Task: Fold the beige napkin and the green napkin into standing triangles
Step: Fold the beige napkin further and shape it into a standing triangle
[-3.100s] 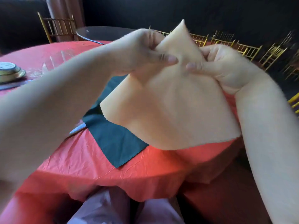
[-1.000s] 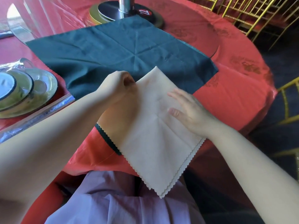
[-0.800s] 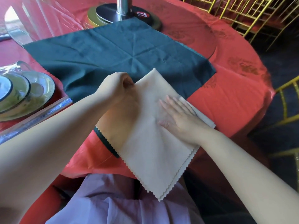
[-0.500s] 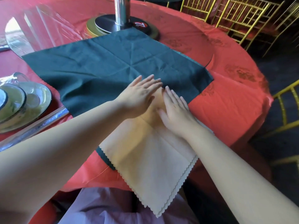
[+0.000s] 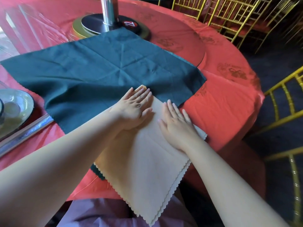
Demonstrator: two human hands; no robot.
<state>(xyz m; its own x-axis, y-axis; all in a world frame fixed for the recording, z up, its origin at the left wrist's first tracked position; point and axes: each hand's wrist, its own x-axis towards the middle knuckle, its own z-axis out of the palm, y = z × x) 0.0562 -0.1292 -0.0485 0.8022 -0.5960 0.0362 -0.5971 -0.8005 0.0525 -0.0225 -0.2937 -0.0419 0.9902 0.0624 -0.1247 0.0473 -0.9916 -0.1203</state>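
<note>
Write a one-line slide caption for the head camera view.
Left hand and right hand press flat on the folded beige napkin, lying partly over the spread green napkin on a red tablecloth.

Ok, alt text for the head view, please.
A left hand and right hand press flat on a folded beige napkin, which lies partly over a spread green napkin and overhangs the near edge of the red table.

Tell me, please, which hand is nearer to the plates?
Left. The left hand presses the beige napkin on the side toward the plates; the right hand lies flat beyond it, farther away.
</note>
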